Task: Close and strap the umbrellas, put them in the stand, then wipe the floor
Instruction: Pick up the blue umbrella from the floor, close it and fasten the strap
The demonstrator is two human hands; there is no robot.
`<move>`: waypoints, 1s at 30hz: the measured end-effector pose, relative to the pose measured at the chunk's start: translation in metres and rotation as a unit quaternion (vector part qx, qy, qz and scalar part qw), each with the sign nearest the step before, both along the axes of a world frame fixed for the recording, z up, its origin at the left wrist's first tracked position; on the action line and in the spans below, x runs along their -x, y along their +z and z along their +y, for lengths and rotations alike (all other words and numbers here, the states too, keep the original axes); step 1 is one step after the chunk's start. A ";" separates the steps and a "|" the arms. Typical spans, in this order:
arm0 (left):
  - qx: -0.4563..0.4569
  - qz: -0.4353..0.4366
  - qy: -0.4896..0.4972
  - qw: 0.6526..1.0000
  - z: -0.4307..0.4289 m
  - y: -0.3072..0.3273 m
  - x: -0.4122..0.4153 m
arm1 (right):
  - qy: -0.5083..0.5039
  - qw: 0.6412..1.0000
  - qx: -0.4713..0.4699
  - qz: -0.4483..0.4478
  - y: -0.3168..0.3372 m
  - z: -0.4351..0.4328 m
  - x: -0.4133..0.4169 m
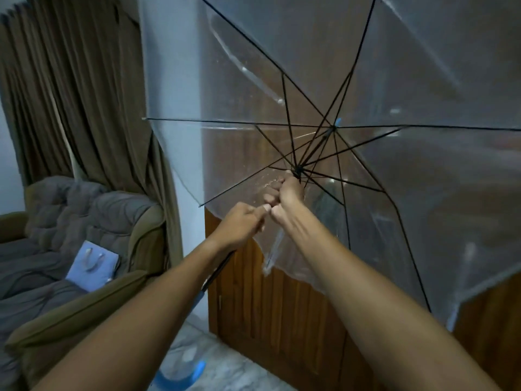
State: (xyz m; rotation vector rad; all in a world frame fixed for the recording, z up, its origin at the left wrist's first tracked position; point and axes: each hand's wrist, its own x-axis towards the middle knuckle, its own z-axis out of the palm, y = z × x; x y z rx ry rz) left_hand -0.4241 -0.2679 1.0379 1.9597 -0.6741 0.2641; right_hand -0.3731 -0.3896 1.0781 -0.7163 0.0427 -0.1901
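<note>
Hands meet on the shaft of a clear umbrella (366, 80) held up in front of the person, its see-through canopy open and filling the upper right of the view, with black ribs fanning out from the hub. The right hand (287, 198) is wrapped in a fist around the shaft just below the sliding ring where the black struts gather, fingers curled tight on it. The left hand (242, 224) is also clenched around the shaft, just below the right hand and touching it at the knuckles. Below the left hand the dark shaft (220, 270) runs down and left to a blue handle (197, 300), which is partly hidden behind the left forearm. A few water drops cling to the canopy near the right hand. Behind the umbrella stands a brown wooden door (282, 306). Left of the umbrella hang brown curtains (79, 94), and below them sits a grey-and-olive sofa (84, 221) with a pale blue paper bag (93, 266) lying on its seat. Under the umbrella handle, on the marbled floor (234, 368), lies another clear umbrella with a blue curved handle (180, 376), partly hidden by the left forearm.
</note>
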 end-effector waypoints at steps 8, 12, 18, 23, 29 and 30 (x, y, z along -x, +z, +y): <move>-0.068 0.105 -0.083 0.989 0.040 -0.007 0.011 | -0.097 0.995 -0.017 0.007 0.026 -0.054 -0.016; -0.015 0.123 -0.109 0.986 0.035 -0.006 0.026 | -0.096 0.995 -0.013 0.021 0.024 -0.055 -0.015; -0.006 0.184 -0.111 0.977 0.031 -0.001 0.029 | -0.102 0.995 -0.017 0.016 0.023 -0.066 -0.019; -0.011 0.217 -0.060 0.974 0.026 0.006 0.027 | -0.083 0.996 -0.027 0.001 0.027 -0.070 -0.008; 0.059 0.203 -0.028 0.977 0.003 0.028 0.026 | -0.031 0.998 -0.049 -0.039 0.027 -0.027 0.019; 0.056 0.199 -0.024 0.978 0.000 0.031 0.027 | -0.009 0.997 -0.059 -0.041 0.024 -0.023 0.022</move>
